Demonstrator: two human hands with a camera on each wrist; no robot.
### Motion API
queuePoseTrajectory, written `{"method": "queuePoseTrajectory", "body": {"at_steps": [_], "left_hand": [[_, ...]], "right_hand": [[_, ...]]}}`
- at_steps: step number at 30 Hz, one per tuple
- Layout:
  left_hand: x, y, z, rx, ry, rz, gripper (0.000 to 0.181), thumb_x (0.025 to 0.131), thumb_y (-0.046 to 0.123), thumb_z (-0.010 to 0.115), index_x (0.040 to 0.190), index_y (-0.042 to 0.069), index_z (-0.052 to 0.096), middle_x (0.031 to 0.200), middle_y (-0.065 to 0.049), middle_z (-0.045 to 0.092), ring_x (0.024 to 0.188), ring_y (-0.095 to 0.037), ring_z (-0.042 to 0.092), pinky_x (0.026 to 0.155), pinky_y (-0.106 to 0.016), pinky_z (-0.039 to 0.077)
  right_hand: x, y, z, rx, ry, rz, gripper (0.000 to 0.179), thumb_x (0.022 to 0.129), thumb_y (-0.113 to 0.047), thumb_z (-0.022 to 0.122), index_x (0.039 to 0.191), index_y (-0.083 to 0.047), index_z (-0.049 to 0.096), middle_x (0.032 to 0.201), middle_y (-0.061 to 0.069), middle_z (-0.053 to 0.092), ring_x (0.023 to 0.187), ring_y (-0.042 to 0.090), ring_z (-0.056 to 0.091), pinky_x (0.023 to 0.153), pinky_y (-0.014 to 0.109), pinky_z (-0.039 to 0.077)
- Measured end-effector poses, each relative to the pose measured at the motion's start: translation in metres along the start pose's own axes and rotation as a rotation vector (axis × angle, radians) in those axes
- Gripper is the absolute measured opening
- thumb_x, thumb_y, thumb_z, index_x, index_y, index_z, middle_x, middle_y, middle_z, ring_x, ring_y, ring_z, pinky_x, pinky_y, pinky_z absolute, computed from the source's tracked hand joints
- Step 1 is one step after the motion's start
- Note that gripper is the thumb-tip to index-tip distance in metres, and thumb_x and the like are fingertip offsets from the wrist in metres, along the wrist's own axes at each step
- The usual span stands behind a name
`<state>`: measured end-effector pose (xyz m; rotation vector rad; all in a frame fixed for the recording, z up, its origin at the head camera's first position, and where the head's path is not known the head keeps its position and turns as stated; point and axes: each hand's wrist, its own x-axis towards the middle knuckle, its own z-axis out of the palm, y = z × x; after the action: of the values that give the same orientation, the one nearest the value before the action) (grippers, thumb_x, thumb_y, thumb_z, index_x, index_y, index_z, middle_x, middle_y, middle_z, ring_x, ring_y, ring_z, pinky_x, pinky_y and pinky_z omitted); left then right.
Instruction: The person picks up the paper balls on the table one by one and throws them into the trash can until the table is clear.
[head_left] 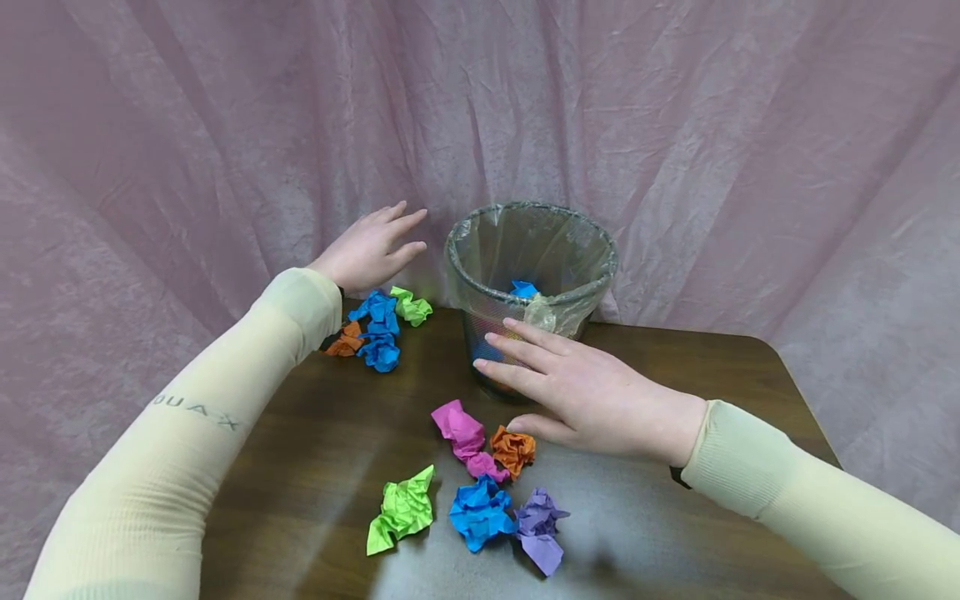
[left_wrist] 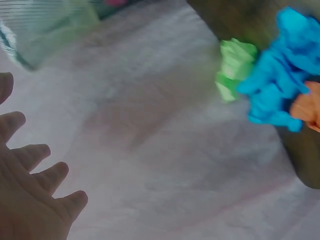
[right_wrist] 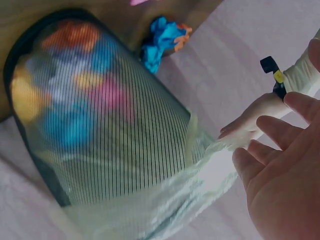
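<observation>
A dark mesh wastebasket point(head_left: 480, 333) with a thin see-through bag over its rim stands at the back of the table. My left hand point(head_left: 371, 250) is raised to its left, fingers apart and holding nothing, above crumpled blue paper point(head_left: 378, 312), green paper point(head_left: 410, 307) and orange paper point(head_left: 347, 340). In front of the basket hovers my right hand point(head_left: 592, 392), palm down, fingers extended and without anything in them. Crumpled paper of several colours shows through the mesh point(right_wrist: 140, 165) in the right wrist view, and a blue piece point(head_left: 523, 289) is visible inside from above.
Nearer on the brown table point(head_left: 300, 467) lie crumpled pink paper point(head_left: 460, 429), an orange ball point(head_left: 513, 451), a blue ball point(head_left: 481, 512), a purple piece point(head_left: 540, 529) and a lime green piece point(head_left: 403, 508). A pink curtain point(head_left: 480, 100) hangs behind the table.
</observation>
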<state>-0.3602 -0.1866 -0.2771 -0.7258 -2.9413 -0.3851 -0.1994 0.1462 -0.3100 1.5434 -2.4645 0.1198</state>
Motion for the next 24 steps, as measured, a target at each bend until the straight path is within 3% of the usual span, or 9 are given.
{"method": "queuePoseTrajectory", "body": {"at_steps": [8, 13, 20, 24], "left_hand": [[-0.016, -0.036, 0.023, 0.026, -0.093, -0.088, 0.064, 0.109, 0.04, 0.046, 0.164, 0.015, 0.024, 0.167, -0.024, 0.015, 0.152, -0.047, 0.017, 0.122, -0.06, 0.012], [-0.026, -0.056, 0.041, 0.03, -0.139, -0.127, 0.062, 0.107, 0.026, 0.046, 0.164, 0.013, 0.027, 0.167, -0.025, 0.017, 0.151, -0.049, 0.018, 0.12, -0.063, 0.013], [-0.044, -0.081, 0.067, -0.005, -0.182, -0.146, 0.068, 0.097, 0.009, 0.048, 0.162, 0.009, 0.029, 0.165, -0.03, 0.017, 0.148, -0.052, 0.021, 0.107, -0.061, 0.036], [-0.052, -0.094, 0.083, -0.034, -0.231, -0.176, 0.069, 0.099, 0.008, 0.05, 0.163, 0.009, 0.025, 0.165, -0.031, 0.013, 0.148, -0.053, 0.018, 0.105, -0.061, 0.037]], "right_hand": [[0.006, -0.01, 0.021, 0.044, -0.057, 0.002, 0.068, 0.103, -0.053, 0.056, 0.16, -0.019, 0.039, 0.165, 0.01, 0.031, 0.156, 0.028, 0.014, 0.121, 0.044, 0.026], [0.01, -0.015, 0.034, 0.056, -0.079, 0.002, 0.068, 0.103, -0.053, 0.056, 0.16, -0.02, 0.039, 0.167, 0.007, 0.028, 0.156, 0.025, 0.012, 0.123, 0.039, 0.022], [0.015, -0.022, 0.054, 0.104, -0.108, 0.0, 0.067, 0.102, -0.054, 0.056, 0.159, -0.021, 0.041, 0.166, 0.008, 0.029, 0.156, 0.025, 0.011, 0.124, 0.039, 0.019], [0.018, -0.026, 0.064, 0.119, -0.118, 0.002, 0.067, 0.103, -0.056, 0.054, 0.159, -0.022, 0.041, 0.166, 0.008, 0.029, 0.157, 0.025, 0.011, 0.123, 0.04, 0.02]]}}
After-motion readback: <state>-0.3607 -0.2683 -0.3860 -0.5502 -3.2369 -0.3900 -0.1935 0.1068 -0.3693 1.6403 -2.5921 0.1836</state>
